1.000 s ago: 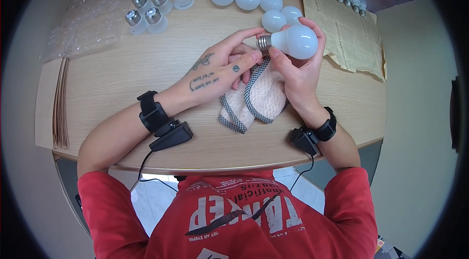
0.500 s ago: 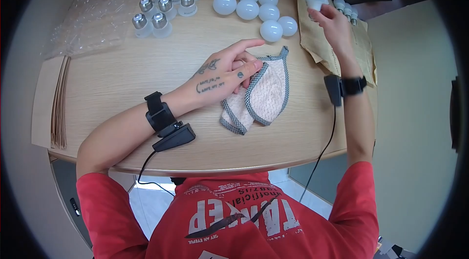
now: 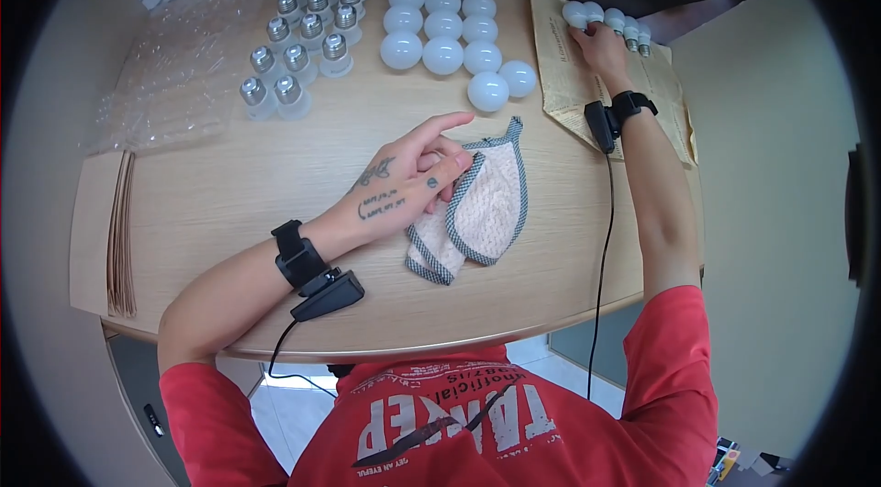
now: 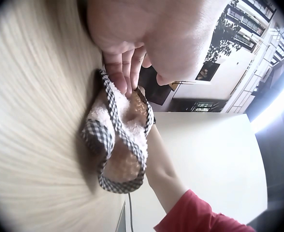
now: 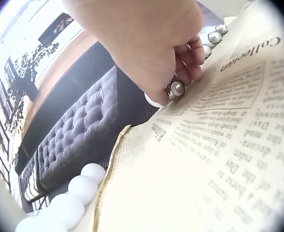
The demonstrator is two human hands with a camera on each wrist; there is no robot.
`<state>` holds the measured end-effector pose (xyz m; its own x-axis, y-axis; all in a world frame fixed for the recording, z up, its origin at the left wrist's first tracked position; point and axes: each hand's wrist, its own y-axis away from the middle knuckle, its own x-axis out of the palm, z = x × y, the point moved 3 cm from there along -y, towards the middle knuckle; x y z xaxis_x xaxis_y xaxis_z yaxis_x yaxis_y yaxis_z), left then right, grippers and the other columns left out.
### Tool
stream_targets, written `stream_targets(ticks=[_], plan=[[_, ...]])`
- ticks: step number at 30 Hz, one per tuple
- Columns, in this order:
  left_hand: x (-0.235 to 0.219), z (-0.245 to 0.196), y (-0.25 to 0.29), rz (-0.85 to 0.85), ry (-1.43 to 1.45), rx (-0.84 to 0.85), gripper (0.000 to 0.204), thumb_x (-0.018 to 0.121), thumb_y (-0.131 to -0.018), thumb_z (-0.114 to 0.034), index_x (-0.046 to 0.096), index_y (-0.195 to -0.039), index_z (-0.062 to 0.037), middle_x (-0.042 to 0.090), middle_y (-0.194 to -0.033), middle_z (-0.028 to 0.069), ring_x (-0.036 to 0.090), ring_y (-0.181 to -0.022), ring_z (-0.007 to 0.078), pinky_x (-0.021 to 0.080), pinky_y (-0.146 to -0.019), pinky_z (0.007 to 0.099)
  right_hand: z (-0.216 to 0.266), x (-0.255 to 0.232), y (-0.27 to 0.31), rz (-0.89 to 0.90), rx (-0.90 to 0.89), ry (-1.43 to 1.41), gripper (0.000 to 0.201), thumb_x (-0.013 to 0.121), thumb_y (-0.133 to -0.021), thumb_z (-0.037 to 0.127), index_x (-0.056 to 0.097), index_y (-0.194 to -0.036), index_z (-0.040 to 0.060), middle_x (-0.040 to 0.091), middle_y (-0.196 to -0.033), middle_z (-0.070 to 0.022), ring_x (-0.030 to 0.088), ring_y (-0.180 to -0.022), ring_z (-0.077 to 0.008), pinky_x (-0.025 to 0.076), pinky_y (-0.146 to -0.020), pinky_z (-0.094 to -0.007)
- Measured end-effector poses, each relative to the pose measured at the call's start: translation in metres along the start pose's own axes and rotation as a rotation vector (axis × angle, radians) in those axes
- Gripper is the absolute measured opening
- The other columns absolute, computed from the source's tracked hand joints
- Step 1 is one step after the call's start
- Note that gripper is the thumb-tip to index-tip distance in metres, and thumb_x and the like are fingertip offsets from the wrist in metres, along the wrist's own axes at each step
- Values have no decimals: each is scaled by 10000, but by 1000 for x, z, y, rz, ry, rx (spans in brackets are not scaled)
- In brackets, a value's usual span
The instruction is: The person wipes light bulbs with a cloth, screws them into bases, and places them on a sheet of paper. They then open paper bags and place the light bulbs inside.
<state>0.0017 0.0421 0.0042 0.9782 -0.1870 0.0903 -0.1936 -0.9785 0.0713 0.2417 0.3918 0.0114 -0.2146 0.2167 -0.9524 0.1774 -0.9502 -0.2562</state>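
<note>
The left hand (image 3: 390, 189) holds a pale pink cloth (image 3: 496, 202) with checked edging against the table; in the left wrist view its fingers (image 4: 127, 72) grip the cloth's (image 4: 125, 166) upper end. At the back right, the right hand (image 3: 603, 54) pinches a bulb (image 3: 575, 14) by its metal base, beside a row of bulbs (image 3: 615, 21) on printed brown paper (image 3: 555, 55). From the right wrist, the hand (image 5: 151, 48) has thumb and fingers around the metal base (image 5: 176, 89), low over the paper (image 5: 180, 159).
White round bulbs (image 3: 443, 55) stand in rows at the back middle. Left of them are several bulbs with metal bases up (image 3: 335, 55). Clear plastic wrap (image 3: 174, 74) lies at the left, with folded brown paper (image 3: 119, 239) nearer the front.
The right hand has left the cloth and carried the bulb to the back right, lowering it onto the paper beside the other bulbs. The left hand has kept hold of the cloth.
</note>
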Motion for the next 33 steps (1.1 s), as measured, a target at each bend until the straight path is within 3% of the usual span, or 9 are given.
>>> stream_targets(ticks=[2,14,17,23,29,33], plan=[[0,-1,0,4,23,-10,485,522,-1023,-168,376,-1473,-59,616,-1071,77,551,-763,66,491,-610,204,-2,3,-4,-4,64,-23,497,636,-879,467,676,-1176,70,669,-1166,-217,631,-1103,-374,483,-960,-441],[0,-4,0,4,22,-62,481,515,-1025,-162,372,-1470,-51,598,-1073,79,554,-766,67,492,-616,208,-2,6,-18,-129,131,-54,514,647,-885,420,578,-1256,70,646,-1200,-227,627,-1104,-400,496,-944,-467],[0,-1,0,-9,44,-52,499,544,-1015,-196,380,-1468,-63,608,-1000,24,553,-756,54,467,-607,208,-1,5,-17,-116,152,-63,544,661,-875,422,542,-1275,73,646,-1181,-247,625,-1103,-409,497,-936,-473],[0,-4,0,13,32,-56,469,506,-1026,-158,377,-1464,-50,593,-1080,78,554,-770,66,490,-619,209,-6,4,-15,-120,83,-74,585,673,-856,477,541,-1257,73,654,-1151,-257,634,-1078,-418,500,-921,-478],[0,-3,0,12,48,-50,468,518,-1023,-159,386,-1459,-52,594,-1067,69,547,-766,62,485,-614,206,-4,-21,-1,-134,157,-77,548,617,-875,477,553,-1243,76,659,-1137,-259,633,-1076,-417,495,-928,-478],[1,-3,0,10,30,-53,471,526,-1021,-171,389,-1458,-57,599,-1037,53,551,-764,61,478,-611,206,-27,-25,-1,-94,159,37,466,604,-880,426,597,-1195,82,666,-1143,-238,624,-1104,-400,487,-951,-465]])
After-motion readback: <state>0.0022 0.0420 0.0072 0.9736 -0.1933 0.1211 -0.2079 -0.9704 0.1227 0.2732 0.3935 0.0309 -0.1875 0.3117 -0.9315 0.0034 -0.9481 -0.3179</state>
